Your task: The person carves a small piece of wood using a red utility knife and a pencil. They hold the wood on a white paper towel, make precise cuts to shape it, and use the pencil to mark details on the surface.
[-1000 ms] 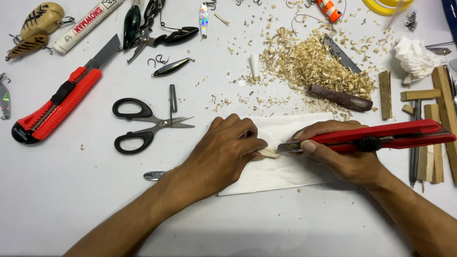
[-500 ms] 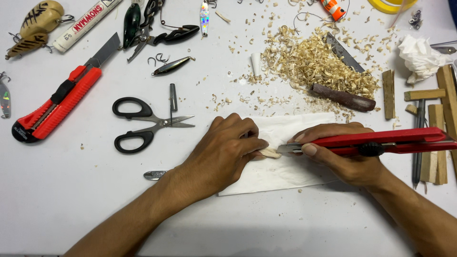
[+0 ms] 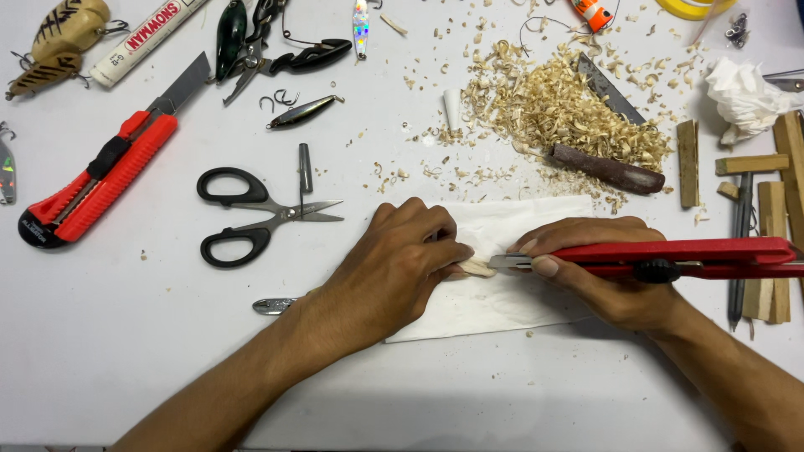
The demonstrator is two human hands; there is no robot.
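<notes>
White table [image 3: 126, 351] under us: our left hand [image 3: 394, 268] pinches the small pale wooden piece [image 3: 477, 268], long axis pointing right at the red utility knife [image 3: 670, 258] clenched in our right hand [image 3: 611, 276].

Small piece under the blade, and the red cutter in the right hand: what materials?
Small piece: likely raw wood, pale tan and matte like the heap of shavings behind it. Red utility knife: body looks like glossy moulded plastic, with a black slider knob; the blade tip is grey, apparently bare steel.
</notes>
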